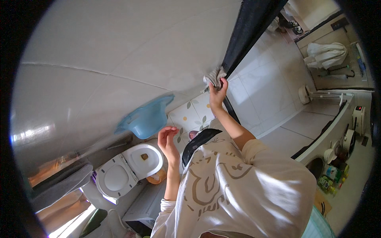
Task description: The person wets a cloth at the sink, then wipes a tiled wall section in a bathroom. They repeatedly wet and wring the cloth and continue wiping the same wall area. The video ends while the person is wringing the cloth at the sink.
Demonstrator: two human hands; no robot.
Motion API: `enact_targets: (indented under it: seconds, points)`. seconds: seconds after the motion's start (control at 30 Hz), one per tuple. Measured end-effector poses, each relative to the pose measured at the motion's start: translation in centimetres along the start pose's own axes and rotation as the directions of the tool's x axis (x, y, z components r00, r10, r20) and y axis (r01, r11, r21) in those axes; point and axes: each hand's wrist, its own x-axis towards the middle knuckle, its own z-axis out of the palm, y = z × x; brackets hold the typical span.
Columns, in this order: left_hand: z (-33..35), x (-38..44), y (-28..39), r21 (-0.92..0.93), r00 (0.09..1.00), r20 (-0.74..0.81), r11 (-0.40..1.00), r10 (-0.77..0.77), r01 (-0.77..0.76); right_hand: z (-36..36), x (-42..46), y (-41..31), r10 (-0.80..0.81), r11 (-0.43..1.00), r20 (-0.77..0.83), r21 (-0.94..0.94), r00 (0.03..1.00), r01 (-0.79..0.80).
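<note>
My right hand [218, 90] grips a crumpled grey striped cloth [216, 78], which meets the light wall [166, 53] right beside a black door frame [253, 32]. Lower and to the left, my left hand [168, 139] hangs in the air with its fingers loosely curled and nothing visible in it. Close to that hand a blue plastic basin [148, 117] leans against the wall. A white toilet [147, 156] with its lid raised stands left of my left hand.
Floor tiles with a leaf pattern [184, 116] lie below my hands. Beyond the doorway are a pale tiled floor [256, 86], a counter with a sink [316, 166] and bottles [327, 181], and a hanging white cloth [326, 55]. An orange bin [157, 177] sits beside the toilet.
</note>
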Motion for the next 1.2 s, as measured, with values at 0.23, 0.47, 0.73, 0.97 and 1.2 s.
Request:
enact_targets:
  seconds: [0.23,0.47,0.73,0.97,1.2]
  points:
    - [0.9,-0.2,-0.2,0.012,0.999,0.035,1.000,0.001,-0.001,5.2,1.4,-1.9,-0.082,0.993,-0.072,-0.089,0.994,0.075]
    - [0.2,-1.3,-0.9,0.025,0.996,-0.084,1.000,-0.006,0.008,6.4,1.8,3.9,0.418,0.780,-0.390,-0.310,0.821,-0.544]
    - [-0.5,-3.5,-1.4,0.059,0.979,-0.202,0.998,0.020,-0.008,3.4,4.6,22.8,0.729,0.535,-0.186,-0.447,0.659,-0.717]
    - [-0.4,-3.0,-1.3,0.092,0.986,-0.132,0.990,-0.097,0.110,-4.2,1.7,23.0,0.874,0.485,0.061,-0.186,0.483,-0.854]
    - [1.1,-1.7,-1.3,0.023,0.996,0.023,0.996,-0.088,0.088,-3.4,0.2,1.3,0.407,0.909,0.184,0.011,0.895,-0.416]
